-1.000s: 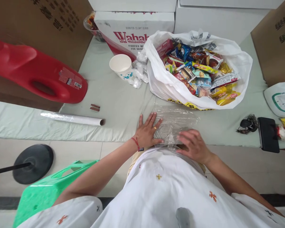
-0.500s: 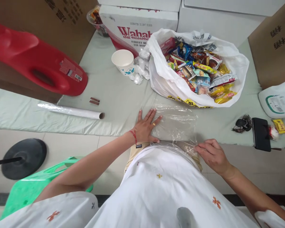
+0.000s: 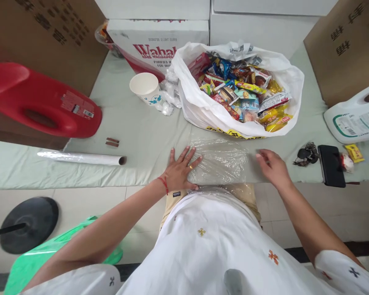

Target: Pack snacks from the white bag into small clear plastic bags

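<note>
A sheet of clear plastic film [image 3: 219, 162] lies wrinkled at the table's front edge, its near end hanging over towards my lap. My left hand [image 3: 181, 170] rests flat on the film's left side, fingers spread, with a ring and a red string at the wrist. Just right of the film, apart from it, is my right hand [image 3: 272, 166], its fingers loosely bent and the thumb away from them. I see nothing held in it. Behind the film stands a white plastic bag [image 3: 187, 102] full of wrapped snacks [image 3: 246, 92].
A paper cup [image 3: 146, 88] and crumpled film balls [image 3: 169, 98] sit left of the bag. Further left are a film roll [image 3: 83, 157] and a red jug [image 3: 43, 102]. At right lie a phone [image 3: 331, 166], keys [image 3: 306, 155] and a white jug [image 3: 356, 116]. Boxes [image 3: 160, 30] line the back.
My right hand has let go of the film's near right corner and moved up and away to the right. The film lies more wrinkled. My left hand stays on it; the view has shifted slightly.
</note>
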`<action>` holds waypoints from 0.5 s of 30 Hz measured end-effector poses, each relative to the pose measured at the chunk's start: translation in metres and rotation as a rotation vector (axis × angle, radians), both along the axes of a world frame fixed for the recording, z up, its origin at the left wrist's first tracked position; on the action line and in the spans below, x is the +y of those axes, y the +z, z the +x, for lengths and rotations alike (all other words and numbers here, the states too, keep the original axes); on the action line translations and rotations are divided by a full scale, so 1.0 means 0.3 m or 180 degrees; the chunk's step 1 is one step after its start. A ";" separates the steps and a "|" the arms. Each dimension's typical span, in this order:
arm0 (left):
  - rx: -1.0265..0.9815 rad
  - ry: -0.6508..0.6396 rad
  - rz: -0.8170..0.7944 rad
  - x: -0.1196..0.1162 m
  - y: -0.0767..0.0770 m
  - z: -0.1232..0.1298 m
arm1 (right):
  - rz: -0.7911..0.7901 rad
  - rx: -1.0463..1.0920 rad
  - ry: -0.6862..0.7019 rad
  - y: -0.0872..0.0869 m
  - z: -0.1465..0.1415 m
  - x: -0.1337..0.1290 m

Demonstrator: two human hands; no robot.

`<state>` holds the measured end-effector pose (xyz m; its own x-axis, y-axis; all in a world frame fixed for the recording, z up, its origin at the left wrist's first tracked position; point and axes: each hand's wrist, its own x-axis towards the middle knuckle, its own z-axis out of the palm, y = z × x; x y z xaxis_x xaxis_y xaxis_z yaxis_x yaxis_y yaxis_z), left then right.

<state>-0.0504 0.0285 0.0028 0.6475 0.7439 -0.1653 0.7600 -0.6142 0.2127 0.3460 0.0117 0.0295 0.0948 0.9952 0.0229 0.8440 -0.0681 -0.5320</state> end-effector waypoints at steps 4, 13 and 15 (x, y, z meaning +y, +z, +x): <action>0.0017 -0.0076 0.0044 -0.014 -0.002 -0.005 | -0.0385 -0.0065 -0.0135 -0.053 -0.157 0.200; -0.0403 0.0085 0.0081 -0.052 -0.014 -0.040 | -0.0074 -0.0214 -0.0984 -0.066 -0.211 0.270; -0.0603 0.0234 -0.0043 -0.050 -0.010 -0.039 | 0.0314 -0.0235 -0.0825 -0.030 -0.233 0.222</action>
